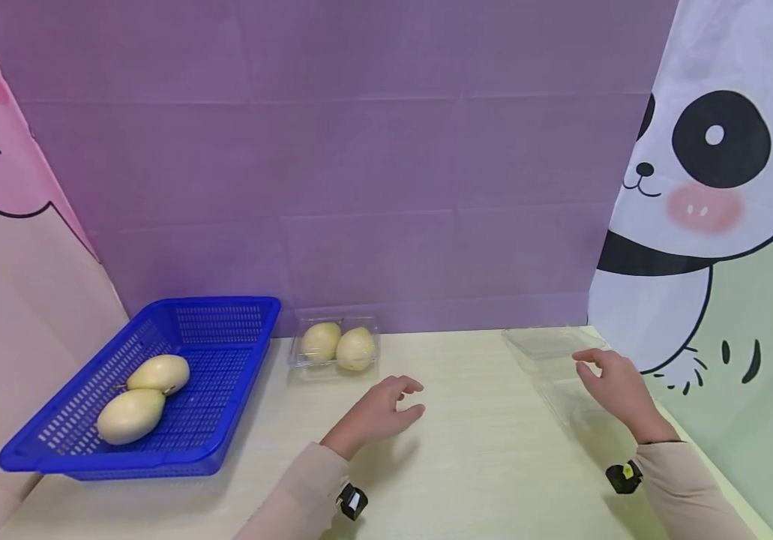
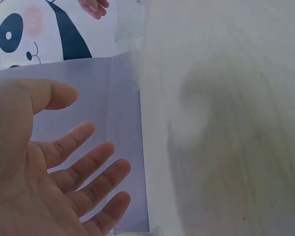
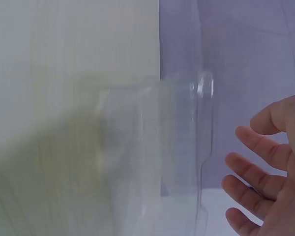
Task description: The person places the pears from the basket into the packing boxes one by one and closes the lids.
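Observation:
Two pale, melon-like fruits (image 1: 355, 349) sit in a clear plastic box (image 1: 298, 352) near the back wall. Over the table, in front of that box, my left hand (image 1: 379, 409) has loosely bent fingers and holds nothing. At the right, my right hand (image 1: 615, 390) hovers by another clear plastic container (image 1: 544, 343), fingers spread and holding nothing. In the right wrist view this see-through container (image 3: 152, 128) lies beside the hand (image 3: 270, 167), apart from the fingertips. The left wrist view shows the left palm (image 2: 54, 162) with nothing in it.
A blue plastic basket (image 1: 227, 420) with two more pale fruits (image 1: 131, 416) stands on the left of the pale tabletop (image 1: 467, 450). A purple sheet (image 1: 386, 165) rises behind the table, and a panda-printed panel (image 1: 669, 300) borders the right side.

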A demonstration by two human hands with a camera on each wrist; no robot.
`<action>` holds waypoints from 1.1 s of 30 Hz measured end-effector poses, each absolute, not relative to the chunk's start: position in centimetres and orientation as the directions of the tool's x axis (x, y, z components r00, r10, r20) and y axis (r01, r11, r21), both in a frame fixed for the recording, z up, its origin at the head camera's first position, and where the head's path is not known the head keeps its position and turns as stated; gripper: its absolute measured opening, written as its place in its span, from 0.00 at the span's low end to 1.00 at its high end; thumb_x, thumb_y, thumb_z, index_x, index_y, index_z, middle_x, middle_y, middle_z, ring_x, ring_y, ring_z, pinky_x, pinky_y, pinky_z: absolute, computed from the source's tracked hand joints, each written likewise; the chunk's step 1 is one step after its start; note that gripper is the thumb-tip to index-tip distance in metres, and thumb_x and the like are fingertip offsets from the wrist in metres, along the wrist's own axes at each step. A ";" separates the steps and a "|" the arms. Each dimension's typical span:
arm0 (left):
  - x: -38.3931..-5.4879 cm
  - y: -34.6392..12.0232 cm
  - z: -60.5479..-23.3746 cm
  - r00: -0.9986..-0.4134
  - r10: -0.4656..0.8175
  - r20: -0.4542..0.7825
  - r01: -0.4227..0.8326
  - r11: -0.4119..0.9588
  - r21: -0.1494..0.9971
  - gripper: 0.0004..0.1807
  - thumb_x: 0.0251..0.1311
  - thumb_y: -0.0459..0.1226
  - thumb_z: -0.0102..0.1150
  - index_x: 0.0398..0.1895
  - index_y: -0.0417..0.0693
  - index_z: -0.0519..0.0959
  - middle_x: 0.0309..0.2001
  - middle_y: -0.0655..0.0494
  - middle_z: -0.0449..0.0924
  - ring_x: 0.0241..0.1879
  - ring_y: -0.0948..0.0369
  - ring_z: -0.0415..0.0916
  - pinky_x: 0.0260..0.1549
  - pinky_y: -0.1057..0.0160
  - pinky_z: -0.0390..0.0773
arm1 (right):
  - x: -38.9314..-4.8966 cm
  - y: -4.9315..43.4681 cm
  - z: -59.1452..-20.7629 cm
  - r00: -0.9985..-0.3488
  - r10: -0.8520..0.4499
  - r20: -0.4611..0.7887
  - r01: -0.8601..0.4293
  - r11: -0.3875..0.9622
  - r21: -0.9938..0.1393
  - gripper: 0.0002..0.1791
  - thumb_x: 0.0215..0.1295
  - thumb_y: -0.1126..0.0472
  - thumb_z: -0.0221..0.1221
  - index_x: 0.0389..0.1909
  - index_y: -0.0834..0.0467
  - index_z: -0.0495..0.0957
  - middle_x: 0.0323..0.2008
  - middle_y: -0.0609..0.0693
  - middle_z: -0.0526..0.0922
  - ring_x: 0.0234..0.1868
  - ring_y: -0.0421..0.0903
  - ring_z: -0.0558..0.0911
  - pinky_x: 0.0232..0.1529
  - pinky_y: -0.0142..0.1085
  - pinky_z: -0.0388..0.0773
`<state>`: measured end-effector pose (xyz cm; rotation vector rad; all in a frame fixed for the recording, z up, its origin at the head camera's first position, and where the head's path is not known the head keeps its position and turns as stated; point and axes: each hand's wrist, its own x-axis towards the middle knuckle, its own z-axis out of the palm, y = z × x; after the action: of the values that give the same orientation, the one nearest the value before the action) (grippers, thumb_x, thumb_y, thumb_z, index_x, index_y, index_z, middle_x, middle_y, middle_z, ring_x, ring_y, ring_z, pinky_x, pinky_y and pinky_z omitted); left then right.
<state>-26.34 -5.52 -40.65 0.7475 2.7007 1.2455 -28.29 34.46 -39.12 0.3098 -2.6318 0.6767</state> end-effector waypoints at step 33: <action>-26.7 0.2 -42.1 -0.822 0.569 0.027 0.399 0.540 0.741 0.22 0.70 0.45 0.56 0.63 0.47 0.75 0.60 0.53 0.73 0.60 0.53 0.73 0.57 0.57 0.73 | -27.4 41.8 -40.9 -0.986 0.150 0.066 0.092 0.840 -0.535 0.33 0.76 0.56 0.41 0.64 0.84 0.55 0.58 0.84 0.64 0.57 0.80 0.67 0.54 0.66 0.70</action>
<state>-26.73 0.21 -42.14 0.8173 2.5604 1.1487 -27.43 41.84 -40.92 -0.1919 -2.9117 0.8381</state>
